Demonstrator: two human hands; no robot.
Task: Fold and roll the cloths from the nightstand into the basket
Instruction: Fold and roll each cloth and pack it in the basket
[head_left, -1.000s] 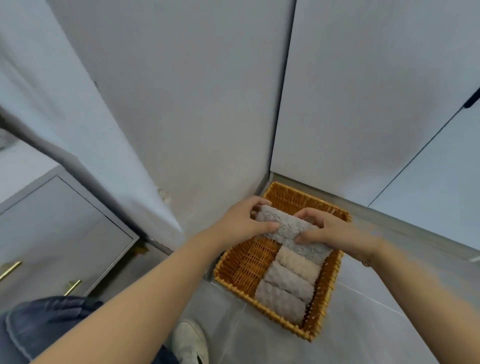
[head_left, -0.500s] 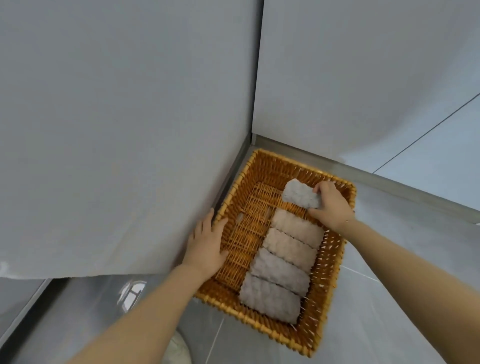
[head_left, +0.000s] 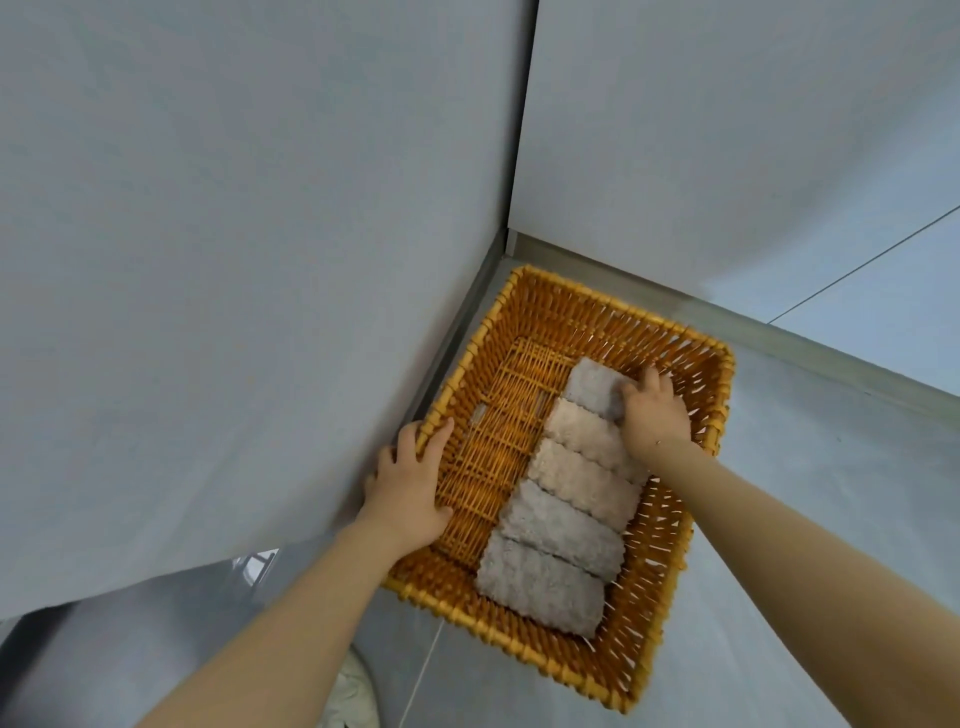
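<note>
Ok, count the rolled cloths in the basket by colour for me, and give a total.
Grey rolled cloths: 3
Beige rolled cloths: 2
Total: 5, in one row along the right side of the basket.

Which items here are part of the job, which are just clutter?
Job:
- basket
- grey roll under the right hand
- four rolls already lined up: two beige, two grey
- left hand on the basket rim

Bystanders:
- shoe
- grey floor
- wall panels
</note>
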